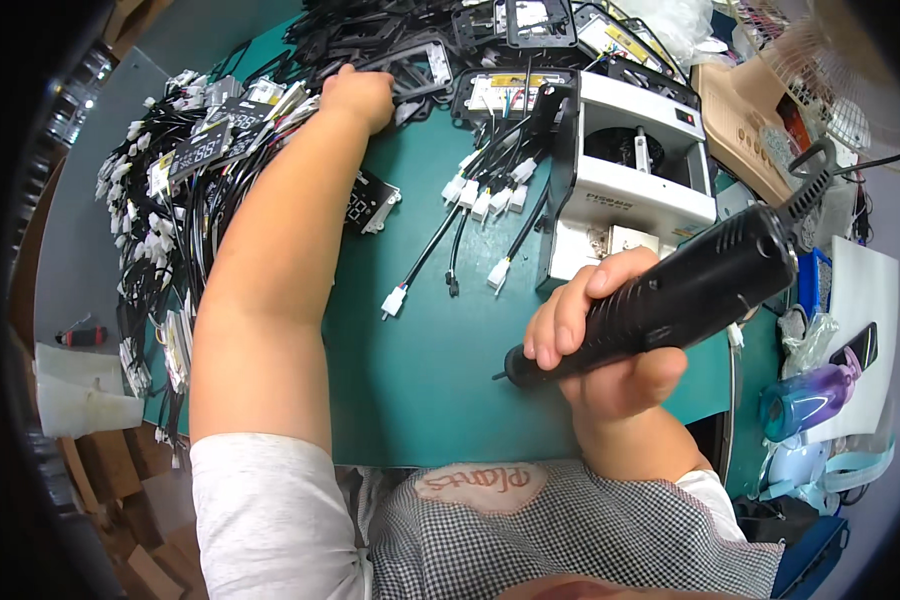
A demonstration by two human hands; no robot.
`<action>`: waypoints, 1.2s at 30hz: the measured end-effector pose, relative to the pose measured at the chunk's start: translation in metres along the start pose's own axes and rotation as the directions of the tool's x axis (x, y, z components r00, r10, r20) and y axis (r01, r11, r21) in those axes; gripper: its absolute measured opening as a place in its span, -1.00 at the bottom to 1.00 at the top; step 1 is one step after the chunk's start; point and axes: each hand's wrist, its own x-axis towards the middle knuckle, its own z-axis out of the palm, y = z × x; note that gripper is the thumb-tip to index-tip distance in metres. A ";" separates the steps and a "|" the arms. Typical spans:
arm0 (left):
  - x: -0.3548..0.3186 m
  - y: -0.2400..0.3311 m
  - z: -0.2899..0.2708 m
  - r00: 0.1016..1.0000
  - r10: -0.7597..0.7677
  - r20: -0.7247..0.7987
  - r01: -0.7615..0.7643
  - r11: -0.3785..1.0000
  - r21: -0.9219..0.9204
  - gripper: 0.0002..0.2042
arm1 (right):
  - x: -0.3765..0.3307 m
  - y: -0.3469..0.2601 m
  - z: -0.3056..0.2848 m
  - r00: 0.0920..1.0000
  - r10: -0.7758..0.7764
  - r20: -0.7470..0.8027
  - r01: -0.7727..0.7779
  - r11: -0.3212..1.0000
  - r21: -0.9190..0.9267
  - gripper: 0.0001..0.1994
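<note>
My right hand (pixel 618 388) is wrapped round a black electric screwdriver (pixel 685 285), held tilted above the green mat with its thin bit pointing lower left. My left hand (pixel 358 97) reaches to the far edge of the mat, at the pile of black plastic frames (pixel 355 45). Its fingers are curled, and what they hold is hidden. Just beside it lies a black plastic frame (pixel 425 70) with a rectangular opening. Under my left forearm a display board (pixel 373 203) shows in part. Nearer the middle lie black cables with white connectors (pixel 480 200).
A white and black machine (pixel 640 150) stands right of the cables. Bundled cables with display boards (pixel 180 165) fill the left side. Far right are a beige fan (pixel 735 110), a purple-blue bottle (pixel 808 400) and a phone (pixel 858 345). A white bin (pixel 85 395) sits at the left.
</note>
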 end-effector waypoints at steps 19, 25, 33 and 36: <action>-0.271 0.022 -0.053 0.597 0.510 -0.619 -0.648 0.762 0.004 -0.74 | 0.000 -0.016 -0.009 0.983 -0.150 0.110 0.112 0.949 0.295 -0.15; -0.371 0.054 -0.025 0.717 0.567 -0.405 -0.688 0.671 -0.278 -0.82 | 0.002 -0.025 -0.012 0.982 -0.052 0.180 -0.025 0.916 0.401 -0.18; -0.339 0.021 -0.038 0.800 0.385 -0.460 -0.581 0.688 -0.435 -0.60 | 0.004 -0.013 -0.014 0.983 0.008 0.181 -0.075 0.927 0.367 -0.21; -0.296 -0.022 -0.057 0.823 0.265 -0.503 -0.454 0.839 -0.299 -0.57 | 0.004 -0.013 -0.015 0.988 -0.006 0.152 -0.046 0.943 0.331 -0.22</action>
